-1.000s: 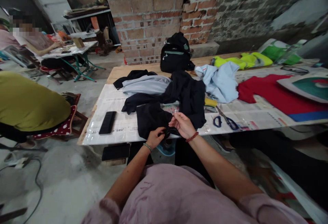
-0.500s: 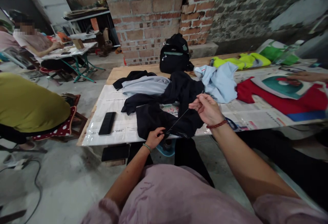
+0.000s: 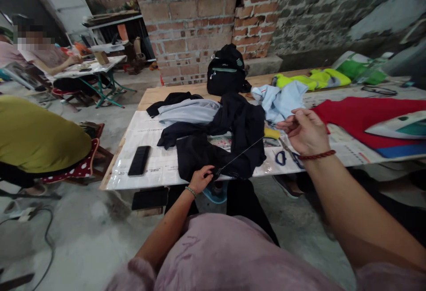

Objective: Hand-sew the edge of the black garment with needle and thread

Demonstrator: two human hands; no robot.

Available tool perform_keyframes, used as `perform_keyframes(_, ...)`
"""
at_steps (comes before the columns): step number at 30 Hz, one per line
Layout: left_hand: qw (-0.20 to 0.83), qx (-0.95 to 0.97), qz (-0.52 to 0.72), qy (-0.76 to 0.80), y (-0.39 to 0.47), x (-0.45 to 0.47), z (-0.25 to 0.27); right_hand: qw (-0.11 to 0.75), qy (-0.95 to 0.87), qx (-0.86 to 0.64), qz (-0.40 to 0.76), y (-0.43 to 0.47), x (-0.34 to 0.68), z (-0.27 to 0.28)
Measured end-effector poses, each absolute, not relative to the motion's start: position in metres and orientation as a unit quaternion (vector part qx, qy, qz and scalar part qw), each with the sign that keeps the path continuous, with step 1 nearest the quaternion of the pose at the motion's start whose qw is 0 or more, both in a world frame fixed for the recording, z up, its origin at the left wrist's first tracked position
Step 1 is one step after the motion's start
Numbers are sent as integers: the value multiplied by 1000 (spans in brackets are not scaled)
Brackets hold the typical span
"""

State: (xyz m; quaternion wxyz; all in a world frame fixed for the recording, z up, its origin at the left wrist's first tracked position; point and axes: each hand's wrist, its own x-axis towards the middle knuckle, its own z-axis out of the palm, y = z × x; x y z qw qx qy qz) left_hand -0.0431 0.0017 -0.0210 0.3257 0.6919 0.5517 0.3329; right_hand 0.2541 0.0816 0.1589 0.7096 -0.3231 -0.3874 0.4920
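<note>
My left hand [image 3: 201,179] is closed in a pinch on the near edge of a black garment [image 3: 195,153], which lies at the table's front edge. From that spot a dark thread [image 3: 244,151] runs taut up to the right, towards my right hand [image 3: 309,132]. The right hand is raised over the table, thumb and fingers pinched on the thread's far end; whether a needle is there I cannot make out. Beneath and beside it lie blue-handled scissors [image 3: 281,158] and a yellow object [image 3: 272,133], partly covered by the hand.
A phone [image 3: 139,161] lies left of the garment. Behind are a grey cloth [image 3: 189,111], a black backpack [image 3: 226,71] and a light blue cloth [image 3: 279,100]. To the right an iron [image 3: 399,125] rests on red fabric [image 3: 353,109]. Another person [image 3: 40,135] sits at left.
My right hand has moved right and slightly up, drawing out a longer stretch of thread. My left hand stays put. The iron has shifted right, and the co-worker's hand on it has left view.
</note>
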Motion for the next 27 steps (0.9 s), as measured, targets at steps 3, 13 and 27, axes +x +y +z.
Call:
perform_keyframes(3, 327, 693, 332, 550, 2, -43, -23, 734, -371, -319, 472, 83, 268, 166)
perform_keyframes(13, 326, 696, 334, 546, 2, -43, -26, 804, -312, -352, 364, 88, 304, 182)
perform_keyframes(27, 326, 702, 336, 537, 3, -44, -26, 396, -721, -540, -177, 86, 347, 183)
